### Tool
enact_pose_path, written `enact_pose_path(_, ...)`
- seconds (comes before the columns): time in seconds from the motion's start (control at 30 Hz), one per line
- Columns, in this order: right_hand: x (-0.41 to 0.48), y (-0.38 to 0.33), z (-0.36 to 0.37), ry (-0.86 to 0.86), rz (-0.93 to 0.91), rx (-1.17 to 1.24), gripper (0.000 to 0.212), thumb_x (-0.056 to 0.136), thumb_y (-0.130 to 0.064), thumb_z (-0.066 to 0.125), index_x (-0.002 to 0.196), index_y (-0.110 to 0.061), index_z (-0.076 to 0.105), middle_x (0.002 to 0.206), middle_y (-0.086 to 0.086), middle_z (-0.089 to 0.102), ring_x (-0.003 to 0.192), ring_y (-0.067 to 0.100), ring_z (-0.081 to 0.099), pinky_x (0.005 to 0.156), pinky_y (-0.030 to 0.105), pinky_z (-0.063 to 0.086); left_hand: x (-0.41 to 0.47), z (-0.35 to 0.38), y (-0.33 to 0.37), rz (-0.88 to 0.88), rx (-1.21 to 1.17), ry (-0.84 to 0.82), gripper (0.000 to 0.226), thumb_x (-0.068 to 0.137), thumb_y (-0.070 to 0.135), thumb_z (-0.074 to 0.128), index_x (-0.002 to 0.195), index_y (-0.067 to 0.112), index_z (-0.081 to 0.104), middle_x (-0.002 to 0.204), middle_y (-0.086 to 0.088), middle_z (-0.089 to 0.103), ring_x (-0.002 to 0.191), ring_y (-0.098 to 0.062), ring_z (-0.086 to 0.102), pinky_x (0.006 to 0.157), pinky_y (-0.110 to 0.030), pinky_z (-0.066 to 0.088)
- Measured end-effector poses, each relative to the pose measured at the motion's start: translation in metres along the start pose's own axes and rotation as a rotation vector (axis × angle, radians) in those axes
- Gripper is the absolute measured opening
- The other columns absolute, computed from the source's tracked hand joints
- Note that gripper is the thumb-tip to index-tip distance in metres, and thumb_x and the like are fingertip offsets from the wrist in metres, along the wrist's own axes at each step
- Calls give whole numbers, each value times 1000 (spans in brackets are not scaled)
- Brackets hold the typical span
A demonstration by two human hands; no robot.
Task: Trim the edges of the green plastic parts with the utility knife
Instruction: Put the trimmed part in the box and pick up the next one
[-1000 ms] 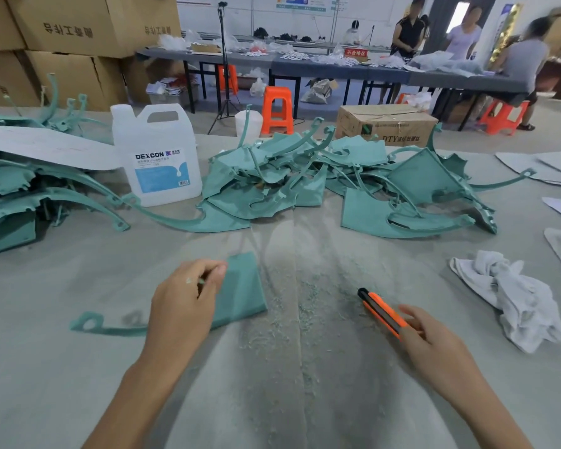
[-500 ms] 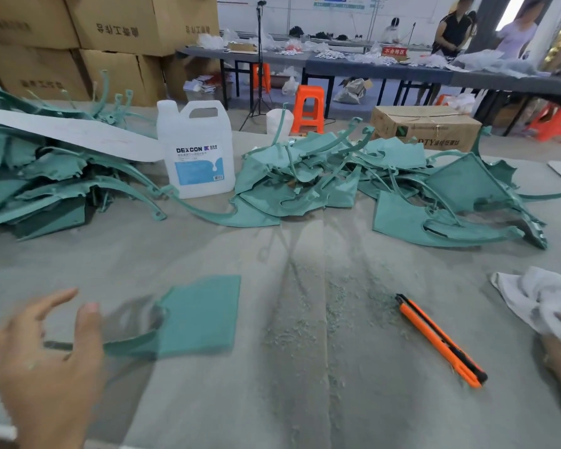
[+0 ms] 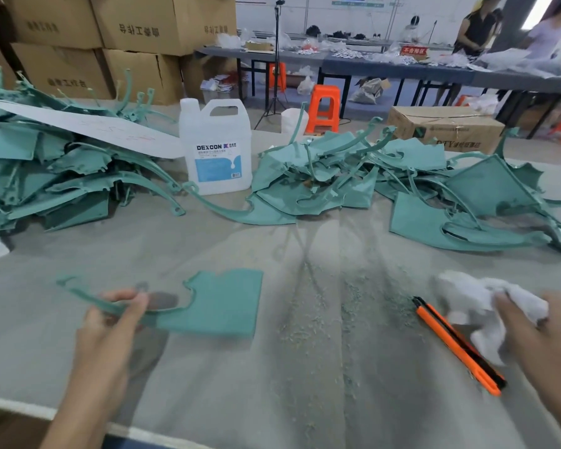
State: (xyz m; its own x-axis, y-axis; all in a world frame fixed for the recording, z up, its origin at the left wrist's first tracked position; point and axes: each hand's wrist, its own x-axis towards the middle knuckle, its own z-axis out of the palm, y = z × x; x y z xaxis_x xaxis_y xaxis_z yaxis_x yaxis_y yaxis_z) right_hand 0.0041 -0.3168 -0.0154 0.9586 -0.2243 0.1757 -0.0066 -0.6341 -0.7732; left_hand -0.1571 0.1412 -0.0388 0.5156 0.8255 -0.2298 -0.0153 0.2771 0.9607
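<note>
The left hand is held well left of the utility knife, thumb and fingers pinched on the thin arm of a green plastic part. The blurred right hand is closed on a white cloth just right of the knife.

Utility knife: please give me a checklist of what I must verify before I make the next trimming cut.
1. Left hand holds the green part by its thin arm: ok.
2. Utility knife in hand: not ok, it lies on the table.
3. Right hand free for the knife: not ok, it grips the white cloth.
4. Blade out: cannot tell.
</note>
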Motion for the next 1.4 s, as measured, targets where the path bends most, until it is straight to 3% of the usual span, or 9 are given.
enact_pose_path(0.17,-47,-78,50,-37,-293,340,24,89,-40,68,100,-35,47,89,1,63,51,10,59,40,29,48,-30,60,-12,-206,11,-451,23,103,0,43,116,7,62,113,-19,72,99,-39,69,94,-48,55)
enact_pose_path(0.3,-86,-113,105,-191,-758,189,37,99,-56,50,132,-40,44,122,-14,48,110,8,53,97,23,41,-75,93,-12,-34,69,-533,22,103,0,45,97,7,65,96,-15,76,81,-26,75,72,-28,62)
enact_pose_path(0.4,-57,-103,132,-91,-945,-125,30,99,-37,53,128,-29,51,124,-9,45,111,19,46,92,33,35,-90,87,-7,246,228,-624,30,102,-1,48,94,21,67,95,-6,75,80,-23,76,72,-24,59)
enact_pose_path(0.57,6,-71,123,-75,-335,-123,23,101,-9,52,119,-10,66,115,15,60,110,39,53,88,41,39,-89,57,4,464,392,-572,19,94,33,49,96,44,64,87,5,74,79,-15,73,75,-31,58)
enact_pose_path(0.8,-68,-103,133,-193,-822,25,27,106,-48,42,125,-34,56,121,-5,52,110,12,49,94,21,35,-100,69,6,621,365,-647,13,99,44,47,100,43,61,93,11,75,80,-12,73,73,-25,58)
enact_pose_path(0.97,14,-90,106,-129,-256,-54,26,106,-27,45,122,-12,59,119,13,59,112,34,55,88,37,40,-92,49,6,616,377,-656,14,99,40,48,101,40,62,104,10,75,83,-15,73,76,-31,58)
enact_pose_path(1.13,-62,-131,109,-100,-720,144,24,105,-53,39,122,-39,48,112,-11,52,91,3,52,75,18,40,-88,63,4,666,492,-599,18,97,43,43,104,50,58,88,19,73,83,-2,71,75,-26,55)
enact_pose_path(1.27,-86,-115,125,-183,-1096,102,20,106,-30,48,126,-26,51,117,-1,58,102,17,55,90,24,42,-89,65,16,666,395,-672,16,99,38,48,103,46,61,90,9,74,83,-13,73,75,-34,58)
enact_pose_path(1.4,-11,-93,109,-105,-323,143,18,105,-25,51,111,-10,58,99,11,64,99,34,59,74,35,40,-80,47,32,659,335,-726,15,98,35,49,104,39,62,105,3,75,84,-18,72,76,-31,57)
